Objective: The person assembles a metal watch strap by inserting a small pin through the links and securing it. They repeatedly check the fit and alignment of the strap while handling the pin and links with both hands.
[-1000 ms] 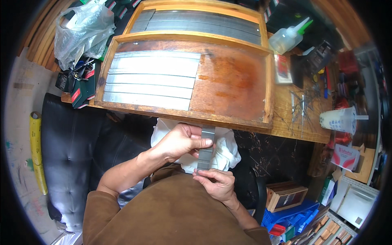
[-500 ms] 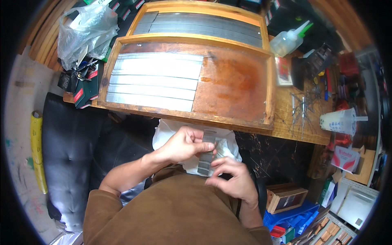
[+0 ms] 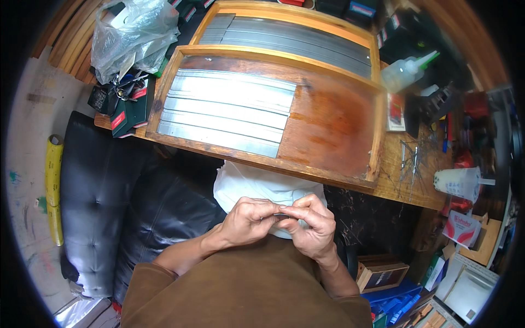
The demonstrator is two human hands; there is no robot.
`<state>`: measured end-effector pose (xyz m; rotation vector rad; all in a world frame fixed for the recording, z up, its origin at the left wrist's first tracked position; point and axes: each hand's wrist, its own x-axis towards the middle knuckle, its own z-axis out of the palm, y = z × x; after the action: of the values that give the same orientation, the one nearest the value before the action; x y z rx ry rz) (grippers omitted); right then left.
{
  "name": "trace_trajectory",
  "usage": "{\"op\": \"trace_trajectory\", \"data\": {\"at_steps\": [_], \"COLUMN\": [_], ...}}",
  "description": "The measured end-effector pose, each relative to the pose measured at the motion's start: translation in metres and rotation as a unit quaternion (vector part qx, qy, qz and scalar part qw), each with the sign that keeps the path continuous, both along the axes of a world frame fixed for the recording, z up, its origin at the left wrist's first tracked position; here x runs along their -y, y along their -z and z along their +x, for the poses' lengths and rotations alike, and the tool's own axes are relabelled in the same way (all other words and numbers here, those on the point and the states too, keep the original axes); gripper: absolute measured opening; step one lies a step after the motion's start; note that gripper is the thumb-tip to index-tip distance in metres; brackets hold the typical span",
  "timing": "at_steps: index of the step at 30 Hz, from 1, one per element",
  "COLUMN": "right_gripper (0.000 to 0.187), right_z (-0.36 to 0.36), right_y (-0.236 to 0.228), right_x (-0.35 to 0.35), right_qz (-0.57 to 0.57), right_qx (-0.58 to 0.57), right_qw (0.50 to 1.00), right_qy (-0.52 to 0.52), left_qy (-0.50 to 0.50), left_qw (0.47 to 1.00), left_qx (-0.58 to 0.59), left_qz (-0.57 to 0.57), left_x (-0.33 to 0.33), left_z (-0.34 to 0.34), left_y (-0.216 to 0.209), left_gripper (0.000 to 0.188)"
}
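Observation:
Over my lap, my left hand (image 3: 246,221) and my right hand (image 3: 311,227) meet fingertip to fingertip. Both are closed, pinching a thin grey strip (image 3: 281,216) that shows only as a narrow edge between them; most of it is hidden by the fingers. A white cloth (image 3: 246,183) lies on my lap just beyond the hands. Farther ahead, a wooden tray (image 3: 229,152) on the table holds several flat, shiny metal strips (image 3: 224,112) side by side in its left part. Its right part shows bare reddish-brown wood.
Behind sits a second wooden tray (image 3: 295,23) with grey strips. A squeeze bottle (image 3: 400,75), thin metal tools (image 3: 407,164) and a plastic drink cup (image 3: 458,183) stand or lie at the right. At the left are a plastic bag (image 3: 134,38) and a black padded seat (image 3: 93,202).
My right hand has come up to the strip and now grips it together with the left. The strip has turned from showing its face to nearly edge-on. The whole view has shifted slightly.

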<state>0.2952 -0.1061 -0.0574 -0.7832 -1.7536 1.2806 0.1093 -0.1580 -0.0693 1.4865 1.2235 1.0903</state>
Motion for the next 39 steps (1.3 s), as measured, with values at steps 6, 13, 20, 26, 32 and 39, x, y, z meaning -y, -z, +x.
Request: {"op": "trace_trajectory", "data": {"at_steps": [6,13,20,26,32,39], "right_gripper": [0.022,0.022,0.022,0.021,0.019,0.018], "right_z": [-0.001,-0.004,-0.004,-0.005,-0.005,-0.006], "right_y": [0.001,-0.001,0.001,-0.002,-0.002,-0.004], "right_x": [-0.001,-0.007,-0.012,-0.014,-0.015,-0.016], "right_qz": [-0.035,-0.034,-0.035,-0.03,-0.033,-0.023], "right_qx": [0.027,0.029,0.017,0.022,0.02,0.023], "right_qw": [0.999,0.999,0.999,0.999,0.999,0.999], "right_qy": [-0.002,-0.009,-0.018,-0.024,-0.025,-0.021], "left_qy": [0.016,0.015,0.006,0.003,0.002,0.002], "left_qw": [1.0,1.0,0.999,1.0,0.999,0.999], "left_qx": [0.01,0.024,0.03,0.026,0.032,0.038], "left_qz": [-0.004,0.001,0.013,0.014,0.013,0.013], "left_x": [-0.004,-0.006,-0.007,-0.007,-0.007,-0.007], "left_z": [-0.005,-0.008,-0.011,-0.012,-0.012,-0.012], "left_y": [0.001,0.004,0.006,0.005,0.004,0.004], "left_gripper": [0.025,0.028,0.028,0.028,0.027,0.028]}}
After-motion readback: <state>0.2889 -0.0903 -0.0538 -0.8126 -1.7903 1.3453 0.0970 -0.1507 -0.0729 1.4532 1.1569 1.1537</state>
